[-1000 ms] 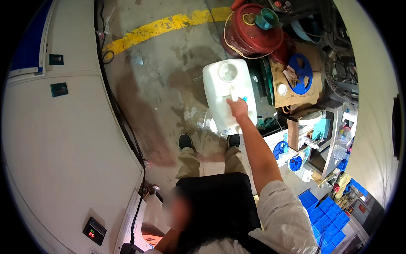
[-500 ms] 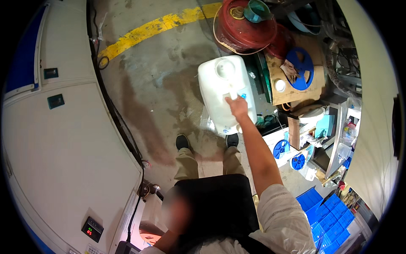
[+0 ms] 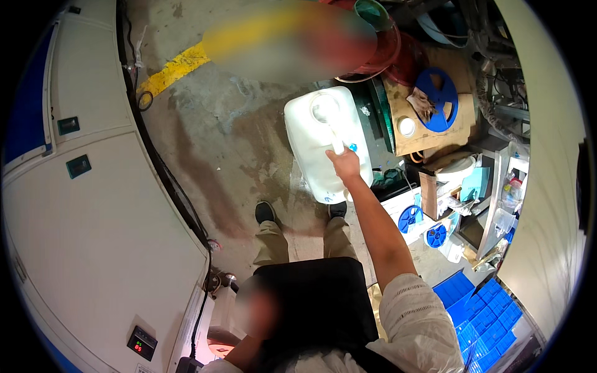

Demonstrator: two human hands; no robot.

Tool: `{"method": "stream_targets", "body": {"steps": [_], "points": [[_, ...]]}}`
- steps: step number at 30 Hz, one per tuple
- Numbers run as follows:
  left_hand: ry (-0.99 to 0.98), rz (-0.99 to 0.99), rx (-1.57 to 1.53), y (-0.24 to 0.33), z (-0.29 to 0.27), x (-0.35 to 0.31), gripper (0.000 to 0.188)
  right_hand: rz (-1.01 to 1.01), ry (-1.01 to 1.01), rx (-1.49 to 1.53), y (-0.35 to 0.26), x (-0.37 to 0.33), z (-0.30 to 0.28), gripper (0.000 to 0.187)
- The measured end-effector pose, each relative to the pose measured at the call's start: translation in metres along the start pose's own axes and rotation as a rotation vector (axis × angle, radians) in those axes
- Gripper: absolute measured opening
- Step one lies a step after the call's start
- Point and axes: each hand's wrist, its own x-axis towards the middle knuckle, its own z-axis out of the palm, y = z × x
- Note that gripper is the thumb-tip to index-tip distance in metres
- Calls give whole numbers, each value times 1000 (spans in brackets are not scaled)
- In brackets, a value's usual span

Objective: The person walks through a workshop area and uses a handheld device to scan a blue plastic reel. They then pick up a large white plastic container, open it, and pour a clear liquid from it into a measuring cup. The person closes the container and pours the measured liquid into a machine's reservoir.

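A large white translucent plastic jerrycan [image 3: 306,146] is in front of me, its round opening end pointing away and its near end by my right shoe. My right hand [image 3: 345,164] is closed round the jerrycan's handle, with the arm stretched forward. A small blue spot shows on the can beside the hand. My left hand [image 3: 258,311] is low in the picture, over the left side of a black seat-like pad [image 3: 317,298]. It is smeared, so its fingers cannot be made out.
Red drums [image 3: 407,59] stand at the far right, partly behind a blurred patch. Nearer are cardboard [image 3: 410,144] with a blue reel [image 3: 449,102], a cluttered shelf [image 3: 488,199] and blue bins [image 3: 485,317]. A white cabinet [image 3: 93,224] lines the left, with a black cable along its edge.
The jerrycan has shifted slightly left and toward me, with my right hand still on its handle. A blurred patch now covers part of the red drum and yellow line.
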Motion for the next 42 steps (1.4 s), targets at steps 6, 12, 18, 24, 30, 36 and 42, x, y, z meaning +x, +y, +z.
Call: {"method": "stream_targets", "body": {"steps": [6, 12, 18, 24, 30, 36, 42], "points": [[-57, 8, 4, 12, 5, 5, 29, 60, -122, 107, -22, -23, -29, 58], [92, 362, 333, -3, 46, -17, 41, -264, 261, 429, 55, -8, -66, 32], [182, 224, 131, 16, 66, -8, 29, 54, 746, 233, 248, 121, -149, 59], [270, -118, 28, 11, 92, -21, 16, -80, 498, -511, 194, 217, -158, 99], [356, -91, 203, 81, 55, 3, 6, 160, 454, -541, 210, 248, -175, 101], [259, -122, 183, 96, 54, 0, 12, -183, 572, -373, 211, 196, -162, 97], [222, -9, -568, 131, 54, 47, 33, -443, 103, 241, 83, -11, -158, 96]]}}
